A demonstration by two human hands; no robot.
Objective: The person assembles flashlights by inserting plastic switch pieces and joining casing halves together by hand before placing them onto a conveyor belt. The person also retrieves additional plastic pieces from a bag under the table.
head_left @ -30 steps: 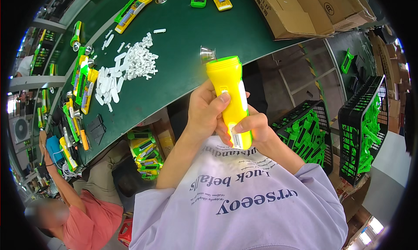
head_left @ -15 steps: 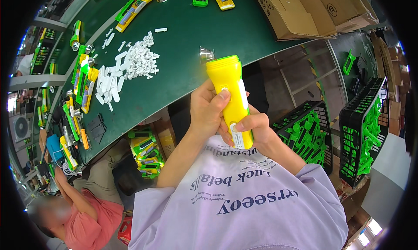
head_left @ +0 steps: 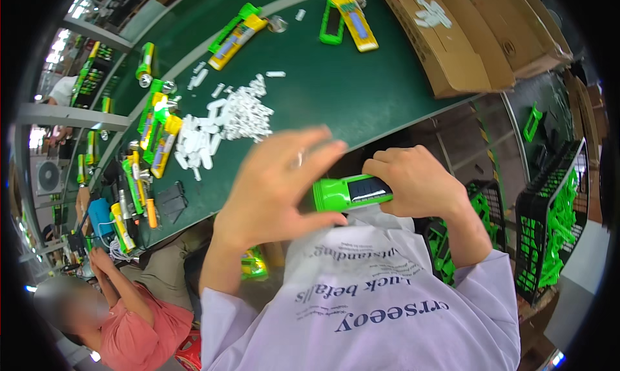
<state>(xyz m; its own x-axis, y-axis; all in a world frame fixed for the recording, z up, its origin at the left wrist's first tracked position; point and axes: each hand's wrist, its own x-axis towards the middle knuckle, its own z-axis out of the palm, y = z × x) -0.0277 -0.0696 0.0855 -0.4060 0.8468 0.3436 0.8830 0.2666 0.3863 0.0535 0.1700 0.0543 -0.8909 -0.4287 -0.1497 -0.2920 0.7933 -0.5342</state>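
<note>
My right hand [head_left: 420, 180] is wrapped round the tail end of a flashlight [head_left: 334, 195], which lies sideways in front of my shirt. Its bright green side with a dark panel faces up, and its wide head points left. Around that head, my left hand [head_left: 274, 187] is spread, thumb below and fingers above, slightly blurred. Whether it touches the head I cannot tell. Something shiny glints between its fingers, too small to name. Beyond the left hand, a heap of small white plastic parts [head_left: 247, 109] lies on the green table [head_left: 316, 100].
Opened yellow-and-green flashlights [head_left: 239, 41] lie toward the table's far side and left. A cardboard box [head_left: 462, 61] stands at the far right. Black crates [head_left: 526, 232] of green parts stand at right. A person in a red shirt [head_left: 139, 319] sits at left.
The flashlight has turned from upright, yellow side showing, to sideways with its green side up. My left hand has let go of its body and spread near its head. The view has shifted.
</note>
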